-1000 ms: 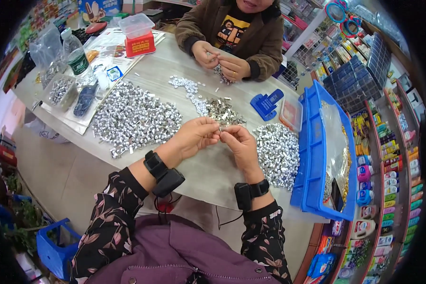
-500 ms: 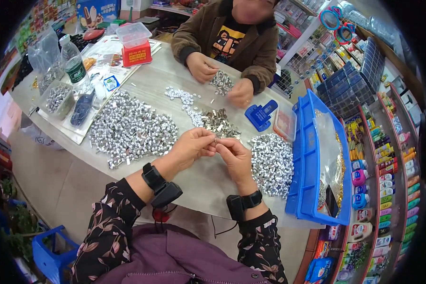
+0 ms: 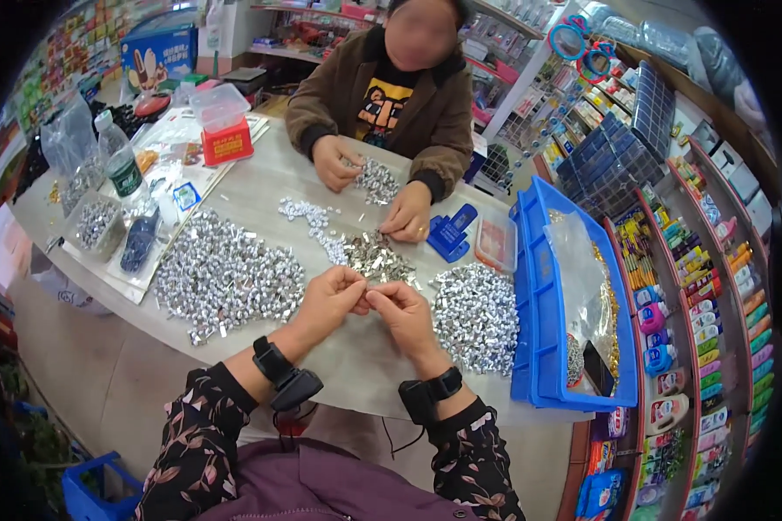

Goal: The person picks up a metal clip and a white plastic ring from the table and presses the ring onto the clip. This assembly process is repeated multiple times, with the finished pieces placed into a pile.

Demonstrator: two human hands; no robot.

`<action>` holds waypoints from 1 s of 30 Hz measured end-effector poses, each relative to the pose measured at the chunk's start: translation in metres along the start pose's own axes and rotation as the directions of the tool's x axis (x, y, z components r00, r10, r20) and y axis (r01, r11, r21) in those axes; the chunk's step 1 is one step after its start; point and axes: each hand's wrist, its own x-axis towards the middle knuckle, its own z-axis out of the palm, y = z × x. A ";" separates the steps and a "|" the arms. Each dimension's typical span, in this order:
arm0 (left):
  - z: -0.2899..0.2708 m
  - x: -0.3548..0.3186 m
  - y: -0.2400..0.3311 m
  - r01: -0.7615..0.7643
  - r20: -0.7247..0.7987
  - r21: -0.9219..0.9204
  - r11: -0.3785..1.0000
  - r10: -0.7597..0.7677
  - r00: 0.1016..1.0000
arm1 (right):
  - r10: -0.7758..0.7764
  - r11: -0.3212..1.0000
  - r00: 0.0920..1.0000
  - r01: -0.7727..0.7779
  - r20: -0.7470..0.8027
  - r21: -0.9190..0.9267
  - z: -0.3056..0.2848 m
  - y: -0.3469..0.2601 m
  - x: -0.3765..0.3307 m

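My left hand [image 3: 328, 302] and my right hand [image 3: 401, 319] meet fingertip to fingertip above the table. Both are closed in a pinch; whatever sits between the fingertips is too small and covered to make out. Just beyond them lies a heap of loose flat metal pieces [image 3: 376, 259]. A broad pile of small silver parts [image 3: 226, 282] spreads to the left of my left hand. Another pile of silver parts [image 3: 476, 319] lies right of my right hand. Small white round pieces [image 3: 308, 215] trail across the table behind the metal heap.
Across the table [image 3: 261, 187] a person's hands work at a small silver heap [image 3: 375, 181] and the metal pieces. At right stand a blue crate [image 3: 530, 300], a blue plastic holder [image 3: 450, 233] and a lidded tub [image 3: 497, 239]. A bottle [image 3: 122, 165] and a red scale [image 3: 226, 143] stand left.
The whole view has shifted a little. My hands stay pinched together near the metal heap. One of the other person's hands has moved from the small silver heap to the metal pieces.
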 end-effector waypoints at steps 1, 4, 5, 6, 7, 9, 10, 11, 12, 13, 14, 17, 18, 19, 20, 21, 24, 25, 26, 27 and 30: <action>0.001 0.002 0.002 0.002 0.002 -0.013 1.000 -0.002 1.000 | -0.017 1.000 1.000 0.017 0.009 0.015 -0.003 0.003 0.002; 0.006 0.003 0.006 0.031 -0.004 -0.066 0.997 -0.031 0.999 | -0.030 0.998 0.999 0.030 0.009 0.064 -0.004 0.002 0.000; 0.008 0.004 0.007 0.045 -0.009 -0.096 0.994 -0.046 0.999 | -0.031 0.995 0.999 0.031 0.006 0.092 -0.004 0.001 0.000; 0.008 0.003 0.007 0.045 -0.005 -0.094 0.995 -0.046 0.999 | -0.032 0.992 0.999 0.032 0.004 0.120 -0.004 0.000 -0.001; 0.006 0.004 0.008 0.078 0.009 -0.164 0.983 -0.078 0.997 | -0.041 0.992 0.999 0.040 0.004 0.120 -0.004 -0.002 0.000; 0.003 0.005 0.010 0.143 0.044 -0.300 0.943 -0.136 0.990 | -0.073 0.990 0.997 0.073 0.002 0.120 -0.001 -0.006 0.000; 0.002 0.005 0.011 0.135 0.045 -0.298 0.945 -0.127 0.991 | -0.090 0.989 0.996 0.089 0.003 0.120 0.000 -0.007 -0.001; 0.001 0.004 0.011 0.165 0.050 -0.313 0.935 -0.157 0.986 | -0.100 0.988 0.995 0.099 0.006 0.117 0.000 -0.006 -0.002; 0.001 0.005 0.012 0.193 0.058 -0.329 0.924 -0.184 0.981 | -0.097 0.990 0.995 0.095 0.009 0.101 -0.001 -0.005 -0.003; 0.001 0.006 0.012 0.221 0.067 -0.345 0.912 -0.210 0.975 | -0.093 0.992 0.996 0.092 0.013 0.085 -0.002 -0.003 -0.003; 0.000 0.005 0.013 0.211 0.067 -0.346 0.914 -0.200 0.978 | -0.087 0.994 0.996 0.085 0.019 0.069 -0.003 -0.002 -0.004; -0.002 0.006 0.010 0.249 0.083 -0.328 0.911 -0.235 0.969 | -0.063 0.996 0.998 0.062 0.015 0.058 -0.002 -0.004 -0.004; -0.003 0.006 0.009 0.244 0.083 -0.329 0.912 -0.229 0.970 | -0.046 0.997 0.999 0.045 0.009 0.056 -0.002 -0.004 -0.004; -0.002 0.006 0.007 0.218 0.068 -0.314 0.924 -0.207 0.976 | -0.049 0.997 0.999 0.049 0.011 0.053 -0.001 -0.004 -0.003; -0.002 0.006 0.005 0.193 0.053 -0.298 0.935 -0.186 0.981 | -0.068 0.996 0.998 0.067 0.005 0.059 0.001 -0.004 -0.003; -0.002 0.007 0.005 0.169 0.039 -0.282 0.945 -0.165 0.986 | -0.086 0.994 0.996 0.085 -0.001 0.065 0.004 -0.003 -0.002; 0.000 0.005 0.005 0.130 0.024 -0.200 0.971 -0.128 0.992 | -0.093 0.991 0.996 0.093 -0.005 0.096 0.005 -0.001 -0.002; 0.001 0.005 0.005 0.110 0.017 -0.157 0.981 -0.109 0.994 | -0.085 0.989 0.996 0.084 0.001 0.122 0.005 0.000 -0.002; 0.001 0.005 0.005 0.109 0.018 -0.155 0.982 -0.108 0.994 | -0.078 0.986 0.997 0.076 0.007 0.148 0.004 0.002 -0.002; 0.000 0.005 0.004 0.100 0.024 -0.142 0.985 -0.097 0.995 | -0.077 0.986 0.997 0.076 0.005 0.146 0.004 0.004 -0.001; -0.002 0.005 0.004 0.078 0.039 -0.113 0.991 -0.074 0.996 | -0.094 0.987 0.996 0.093 0.000 0.129 0.003 0.009 0.001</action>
